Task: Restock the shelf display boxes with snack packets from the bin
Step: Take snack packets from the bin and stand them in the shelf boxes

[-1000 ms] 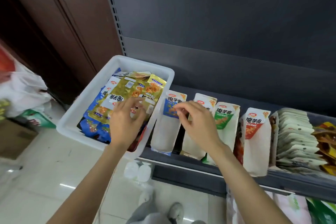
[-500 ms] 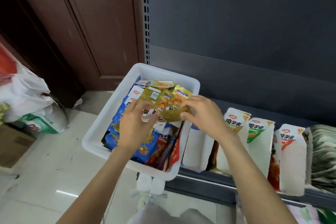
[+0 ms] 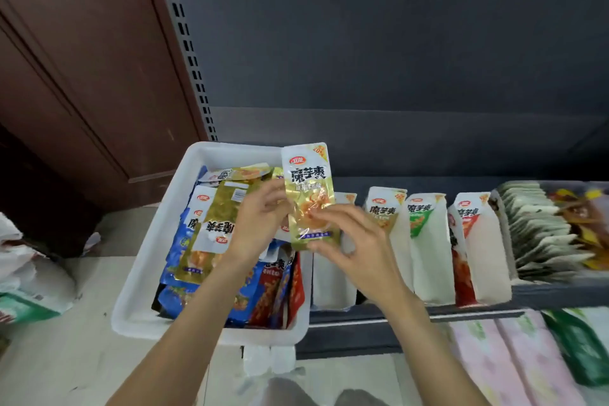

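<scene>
Head camera, the only view here: both hands are meeting over the right rim of the white bin [image 3: 155, 273], and they are holding one gold packet [image 3: 309, 198] upright between them. The left hand [image 3: 260, 224] is pinching its left edge with curled fingers, and the right hand [image 3: 349, 250] is gripping the lower end, thumb in front and fingers curled behind. The packet is hanging in the air, clear of the heap, just above the gap between the bin and the nearest display box [image 3: 333, 273].

As for progress, I'd say it is early going. The bin is sitting well loaded with gold, blue and red packets, and that nearest box is showing mostly bare white wall, so it looks close to empty. The green box [image 3: 428, 254] and the red box [image 3: 484, 257] further right are showing some stock at their sides, though how full they are I cannot tell.

For room, the boxes are standing tight, side by side, so each opening is narrow and the packet is needing to go in edge-on. Above the shelf [image 3: 379, 316] the dark back panel [image 3: 395, 59] is leaving plenty of open air for a lift-over. The bin rim is touching the first box, so the path is short.
</scene>
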Action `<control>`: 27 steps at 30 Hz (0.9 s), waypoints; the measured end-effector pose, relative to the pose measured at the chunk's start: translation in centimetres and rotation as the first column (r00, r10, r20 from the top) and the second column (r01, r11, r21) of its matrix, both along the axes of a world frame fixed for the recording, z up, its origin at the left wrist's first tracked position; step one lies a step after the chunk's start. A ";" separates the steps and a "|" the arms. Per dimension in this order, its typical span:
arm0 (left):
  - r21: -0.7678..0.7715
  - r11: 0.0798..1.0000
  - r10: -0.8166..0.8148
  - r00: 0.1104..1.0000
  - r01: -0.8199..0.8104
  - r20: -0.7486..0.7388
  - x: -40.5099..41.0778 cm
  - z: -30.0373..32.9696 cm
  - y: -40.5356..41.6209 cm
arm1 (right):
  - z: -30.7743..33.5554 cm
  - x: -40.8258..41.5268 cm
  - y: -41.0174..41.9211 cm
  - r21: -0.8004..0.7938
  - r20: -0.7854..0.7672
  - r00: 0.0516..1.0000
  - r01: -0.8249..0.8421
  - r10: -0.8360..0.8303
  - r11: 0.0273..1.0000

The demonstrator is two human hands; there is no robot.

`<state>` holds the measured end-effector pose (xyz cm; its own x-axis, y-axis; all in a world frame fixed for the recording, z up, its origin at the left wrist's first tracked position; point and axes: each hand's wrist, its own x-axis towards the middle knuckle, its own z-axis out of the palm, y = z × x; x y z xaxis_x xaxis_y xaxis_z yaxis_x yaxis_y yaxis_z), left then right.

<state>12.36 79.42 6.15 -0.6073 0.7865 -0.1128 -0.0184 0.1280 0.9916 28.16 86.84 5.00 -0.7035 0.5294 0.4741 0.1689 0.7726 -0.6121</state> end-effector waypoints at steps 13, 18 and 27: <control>-0.092 0.943 -0.296 0.676 0.321 -0.675 6.6 0.3 5.4 | 4.6 10.8 6.9 -0.224 0.068 0.931 0.363 -0.357 0.904; -0.335 0.933 -0.350 0.552 0.131 -0.757 6.2 -2.2 7.5 | 4.1 12.4 8.2 0.023 0.137 0.892 0.432 -0.431 0.902; -0.473 0.878 -0.458 0.418 0.074 -0.784 6.6 -3.3 8.7 | 0.4 7.8 9.9 0.163 0.453 0.812 0.331 -0.369 0.929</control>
